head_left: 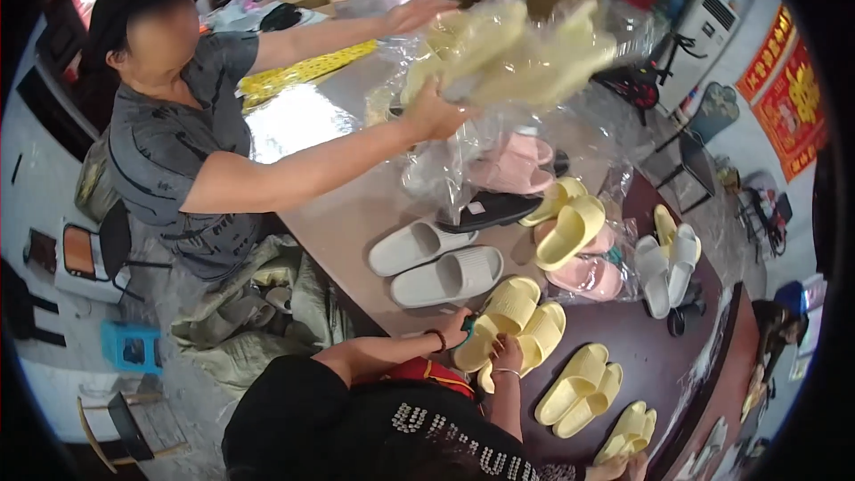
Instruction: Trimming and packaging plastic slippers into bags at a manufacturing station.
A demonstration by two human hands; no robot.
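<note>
Near the table's front edge, a pair of yellow slide slippers [509, 307] sits between my hands. My left hand [455, 330] grips the pair's left side, beside a small teal thing I cannot make out. My right hand [508, 354], with a bracelet at the wrist, is closed on the pair's near side. Just beyond are two grey slippers [450, 276]. A second yellow pair [581, 389] lies to the right. Across the table, a co-worker's hands [438, 111] hold up clear plastic bags [521, 53] of pale yellow slippers, blurred by motion.
Pink slippers [515, 165], a black slipper [490, 211], yellow slippers [570, 230] and white slippers [668, 269] crowd the table's middle and right. Another person's hands [622, 467] hold a yellow pair at the lower right. A large sack [263, 312] stands at the left.
</note>
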